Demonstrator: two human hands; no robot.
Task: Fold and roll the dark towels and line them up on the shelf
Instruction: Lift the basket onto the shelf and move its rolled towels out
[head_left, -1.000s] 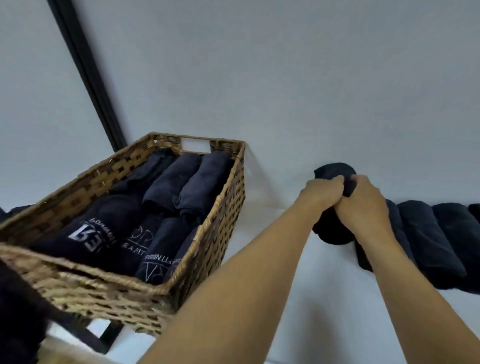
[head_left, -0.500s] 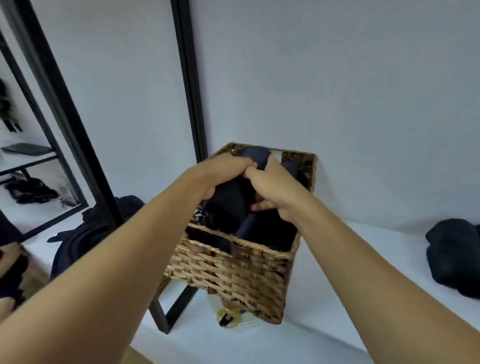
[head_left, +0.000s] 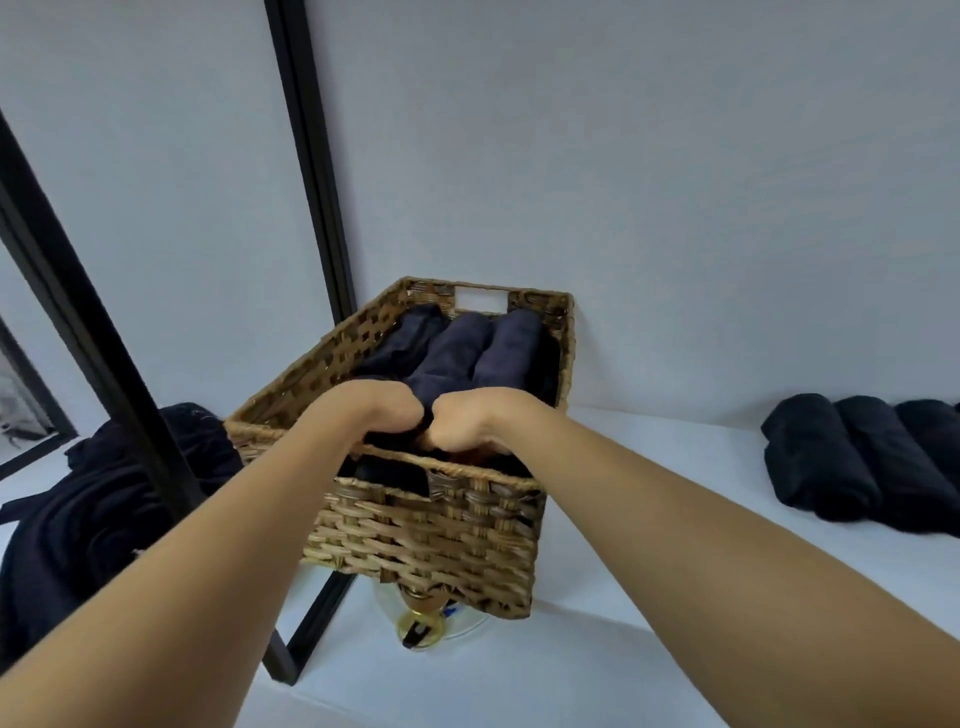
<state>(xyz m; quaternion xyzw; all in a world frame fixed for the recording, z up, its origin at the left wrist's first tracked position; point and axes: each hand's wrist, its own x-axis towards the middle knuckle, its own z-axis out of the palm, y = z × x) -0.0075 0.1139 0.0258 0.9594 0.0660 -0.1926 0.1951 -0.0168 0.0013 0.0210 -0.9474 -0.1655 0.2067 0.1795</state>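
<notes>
White shelf (head_left: 649, 519): basket (head_left: 431, 540), rolled towels (head_left: 831, 457)

Pale grey wall (head_left: 623, 156) (evenly lit) behind black metal frame posts (head_left: 313, 156).

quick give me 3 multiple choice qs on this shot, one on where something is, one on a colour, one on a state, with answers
1. Where does the wicker basket stand?
A. on the white shelf, left of the row of rolled towels
B. on the floor
C. on top of that row

2. What colour are the towels in the basket?
A. white
B. dark navy
C. red

3. How are the left hand and right hand?
A. flat on the shelf
B. raised to the wall
C. fingers curled on a dark towel at the basket's near end

Answers:
1 A, the basket sits on the shelf with the row to its right.
2 B, the rolls at its far end are dark navy.
3 C, both fists sit side by side just inside the near rim.
</notes>
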